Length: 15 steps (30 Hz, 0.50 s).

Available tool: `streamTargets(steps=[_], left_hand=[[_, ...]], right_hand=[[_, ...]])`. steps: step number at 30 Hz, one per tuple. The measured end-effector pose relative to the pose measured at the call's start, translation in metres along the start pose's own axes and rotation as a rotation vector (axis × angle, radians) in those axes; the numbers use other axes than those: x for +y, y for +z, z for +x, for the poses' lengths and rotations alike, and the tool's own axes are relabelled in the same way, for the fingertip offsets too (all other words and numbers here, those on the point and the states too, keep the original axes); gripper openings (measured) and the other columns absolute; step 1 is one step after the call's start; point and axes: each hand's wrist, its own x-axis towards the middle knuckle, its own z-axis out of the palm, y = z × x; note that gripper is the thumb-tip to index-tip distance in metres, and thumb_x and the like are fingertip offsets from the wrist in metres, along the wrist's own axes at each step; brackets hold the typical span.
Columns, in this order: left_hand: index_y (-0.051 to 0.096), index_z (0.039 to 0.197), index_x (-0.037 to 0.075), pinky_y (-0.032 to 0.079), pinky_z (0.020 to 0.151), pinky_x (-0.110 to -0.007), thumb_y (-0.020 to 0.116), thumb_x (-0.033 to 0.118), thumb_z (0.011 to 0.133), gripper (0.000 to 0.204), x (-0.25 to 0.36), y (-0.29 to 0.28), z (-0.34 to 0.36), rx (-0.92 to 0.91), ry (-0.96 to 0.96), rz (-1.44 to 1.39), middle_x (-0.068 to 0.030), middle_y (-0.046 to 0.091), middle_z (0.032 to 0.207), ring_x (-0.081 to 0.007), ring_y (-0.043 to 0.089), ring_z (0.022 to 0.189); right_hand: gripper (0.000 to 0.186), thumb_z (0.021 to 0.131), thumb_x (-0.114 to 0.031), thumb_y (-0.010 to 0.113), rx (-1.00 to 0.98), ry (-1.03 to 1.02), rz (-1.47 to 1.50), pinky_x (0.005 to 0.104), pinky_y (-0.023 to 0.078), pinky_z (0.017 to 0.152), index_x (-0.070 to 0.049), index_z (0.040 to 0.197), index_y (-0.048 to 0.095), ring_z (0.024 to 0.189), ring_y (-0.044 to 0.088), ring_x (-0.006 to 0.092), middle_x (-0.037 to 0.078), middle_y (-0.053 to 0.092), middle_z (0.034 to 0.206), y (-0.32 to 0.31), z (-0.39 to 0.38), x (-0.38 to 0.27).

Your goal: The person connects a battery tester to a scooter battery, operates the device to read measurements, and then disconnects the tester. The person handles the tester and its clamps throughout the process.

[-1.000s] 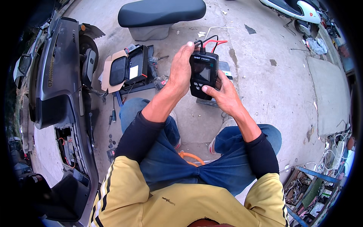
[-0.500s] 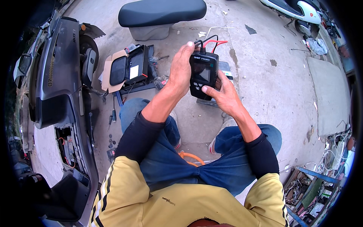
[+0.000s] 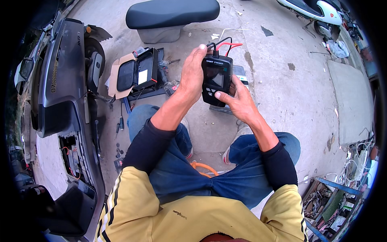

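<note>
A black handheld battery tester (image 3: 216, 74) with a small dark screen is held up between my hands, over the gap between my knees. My left hand (image 3: 192, 72) presses along its left side, the thumb reaching up to the top edge. My right hand (image 3: 240, 101) wraps its lower right corner, its thumb at the keys below the screen. Black cables (image 3: 216, 50) leave the tester's top, and a red lead (image 3: 234, 44) shows beyond them. Partly hidden behind the tester, a grey block-shaped thing with a pale label (image 3: 240, 73) rests on the ground.
An opened box with a black case (image 3: 147, 70) lies at the left, near a drill-like tool (image 3: 170, 87) and a screwdriver (image 3: 121, 122). A grey scooter (image 3: 64, 80) stands along the left. A detached black seat (image 3: 173, 15) is ahead. A scrap-filled crate (image 3: 328, 205) sits lower right.
</note>
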Motion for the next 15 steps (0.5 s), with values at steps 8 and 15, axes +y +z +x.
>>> streamTargets(steps=[8, 15], left_hand=[[0.058, 0.129, -0.003, 0.058, 0.096, -0.036, 0.044, 0.047, 0.109, 0.056, 0.0005, 0.0009, -0.0001, -0.006, 0.0, -0.006, -0.0133, 0.069, 0.112, -0.02, 0.071, 0.101], [0.057, 0.131, -0.004, 0.057, 0.097, -0.036, 0.046, 0.049, 0.109, 0.059, 0.0012, 0.0001, -0.0011, -0.004, -0.004, 0.004, -0.0136, 0.068, 0.113, -0.0204, 0.071, 0.103]], right_hand=[[0.067, 0.093, -0.008, 0.075, -0.003, -0.005, -0.001, 0.0391, 0.05, 0.108, 0.002, 0.151, 0.042, 0.125, 0.063, 0.0233, 0.018, 0.064, 0.136, 0.0005, -0.0014, -0.0026], [0.062, 0.093, -0.009, 0.074, 0.001, -0.009, -0.019, 0.0391, 0.05, 0.108, 0.002, 0.146, 0.044, 0.124, 0.063, 0.0223, 0.018, 0.064, 0.133, 0.0006, 0.0002, 0.0]])
